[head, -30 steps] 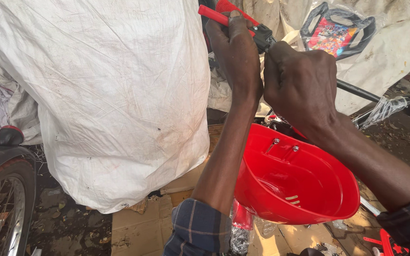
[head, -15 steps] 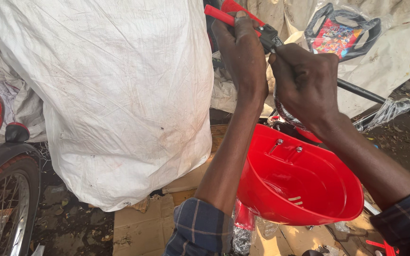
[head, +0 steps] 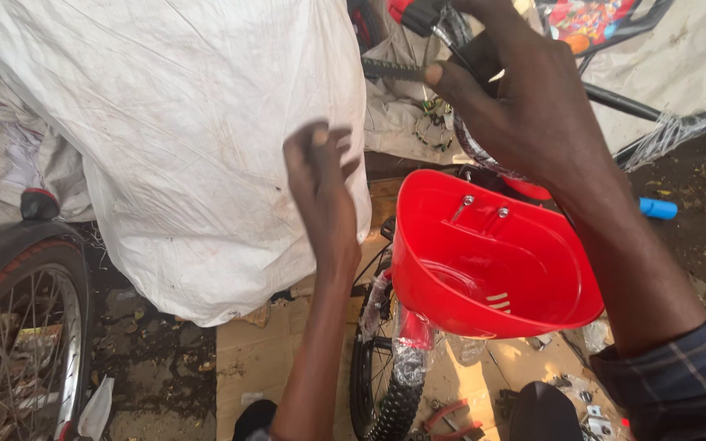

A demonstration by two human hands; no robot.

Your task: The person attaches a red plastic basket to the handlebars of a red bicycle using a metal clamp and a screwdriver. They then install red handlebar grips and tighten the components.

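The right hand [head: 525, 106] sat in the upper right of the frame, its fingers curled and closed around a dark, slim tool [head: 394, 70] whose ridged shaft jutted toward the left from under the thumb. The hand pressed up near the bicycle's handlebar area, where a red grip end [head: 402, 10] showed at the top edge. Just below that hand, right of centre, hung the red plastic basket [head: 492, 261], its open mouth facing the camera, with two metal screws [head: 484, 208] standing through its back wall and pale slots low inside. The left hand [head: 320, 175] was blurred in the middle of the frame, in front of a large white sack [head: 165, 139]; it held nothing, fingers loosely bent and a little apart, clear of both tool and basket. Under the basket ran the front wheel [head: 382, 367] with its knobbly tyre, standing on flattened cardboard [head: 263, 367]. A second wheel [head: 26, 343] with spokes filled the lower left. A small blue cylinder [head: 657, 208] lay on the dirt at the right.
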